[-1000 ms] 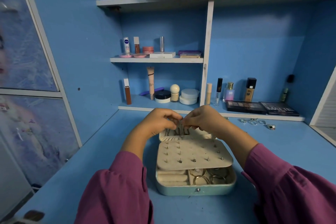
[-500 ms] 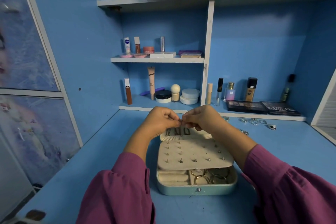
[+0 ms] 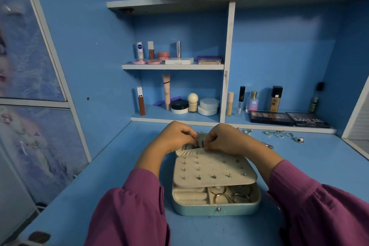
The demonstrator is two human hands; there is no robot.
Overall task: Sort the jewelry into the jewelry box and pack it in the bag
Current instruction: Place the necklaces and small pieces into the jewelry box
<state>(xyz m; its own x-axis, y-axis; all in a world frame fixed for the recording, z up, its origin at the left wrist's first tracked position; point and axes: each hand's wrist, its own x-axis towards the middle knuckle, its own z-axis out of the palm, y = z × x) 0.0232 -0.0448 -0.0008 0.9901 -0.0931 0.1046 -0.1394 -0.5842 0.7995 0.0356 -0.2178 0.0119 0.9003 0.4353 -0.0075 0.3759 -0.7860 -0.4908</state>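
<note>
both hands, left (image 3: 175, 138) and right (image 3: 221, 140), meet over the box (image 3: 216, 208) lid's back pocket, fingers pinched together on something too small to name, likely threading it in. box sits open on the bench (image 3: 83, 195); loose rings (image 3: 278, 133) wait near the right.

Both arms reach toward 12 o'clock, left hand (image 3: 174, 137) and right hand (image 3: 223, 139) curled, fingertips pinched nearly together.
</note>
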